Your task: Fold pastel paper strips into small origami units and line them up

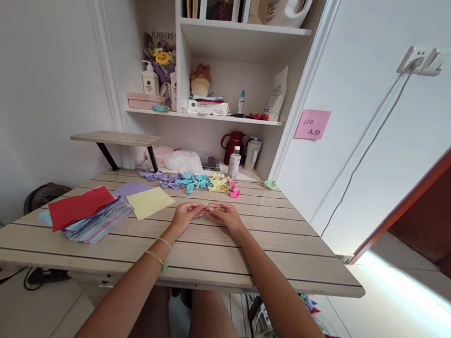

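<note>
Between the fingertips of my left hand [186, 214] and my right hand [226, 216] is a small piece of folded yellow paper [208, 205], mostly hidden by the fingers. Both hands are closed in a pinch, just above the middle of the slatted table. Beyond them lies a row of folded paper pieces: purple [166, 179], blue [193, 181], yellow [219, 182] and pink [234, 189]. To the left of my left hand rest a flat yellow sheet [150, 202], a purple sheet [130, 188] and a red sheet [80, 207] on a stack of coloured paper [100, 221].
A green folded piece [270, 184] lies at the table's back right. A small raised shelf [114, 138] stands at the back left. Behind the table are a clear bottle [234, 163], a dark red jug [233, 144] and a tumbler [252, 154]. A cable [381, 124] hangs along the right wall.
</note>
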`<state>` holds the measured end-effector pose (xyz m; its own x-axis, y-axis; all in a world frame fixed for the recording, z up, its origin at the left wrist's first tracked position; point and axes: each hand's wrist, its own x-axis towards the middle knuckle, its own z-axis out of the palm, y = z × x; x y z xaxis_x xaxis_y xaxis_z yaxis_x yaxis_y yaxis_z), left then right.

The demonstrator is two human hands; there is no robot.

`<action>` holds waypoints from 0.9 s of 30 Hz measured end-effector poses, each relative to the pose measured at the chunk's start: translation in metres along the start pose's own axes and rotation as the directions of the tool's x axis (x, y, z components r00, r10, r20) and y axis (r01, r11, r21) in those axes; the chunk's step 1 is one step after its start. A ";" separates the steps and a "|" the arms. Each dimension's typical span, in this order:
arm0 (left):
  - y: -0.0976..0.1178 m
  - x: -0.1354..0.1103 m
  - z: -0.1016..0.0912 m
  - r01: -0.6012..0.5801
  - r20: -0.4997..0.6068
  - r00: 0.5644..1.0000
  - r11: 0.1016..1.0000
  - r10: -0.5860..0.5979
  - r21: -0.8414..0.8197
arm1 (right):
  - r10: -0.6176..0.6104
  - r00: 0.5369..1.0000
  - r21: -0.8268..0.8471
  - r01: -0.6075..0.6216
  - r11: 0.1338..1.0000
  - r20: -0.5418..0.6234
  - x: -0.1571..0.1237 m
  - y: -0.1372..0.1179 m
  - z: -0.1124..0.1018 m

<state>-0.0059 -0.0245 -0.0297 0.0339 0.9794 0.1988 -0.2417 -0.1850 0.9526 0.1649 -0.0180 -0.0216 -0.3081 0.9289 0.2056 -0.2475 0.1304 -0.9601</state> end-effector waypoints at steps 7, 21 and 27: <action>0.002 0.000 0.000 -0.023 0.006 1.000 1.000 0.023 0.021 | -0.090 0.993 -0.088 0.084 0.993 -0.077 0.001 -0.001 0.000; 0.003 -0.004 0.003 0.044 0.019 0.999 0.997 -0.045 0.056 | -0.094 0.983 -0.189 0.063 0.980 -0.157 0.002 0.003 0.002; 0.000 -0.004 0.003 0.043 -0.002 0.999 0.998 -0.043 0.040 | -0.103 0.983 -0.141 0.082 0.987 -0.150 0.003 0.007 0.003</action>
<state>-0.0035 -0.0284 -0.0300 0.0424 0.9867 0.1571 -0.2013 -0.1455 0.9687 0.1595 -0.0158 -0.0272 -0.1395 0.9519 0.2730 -0.1399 0.2540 -0.9571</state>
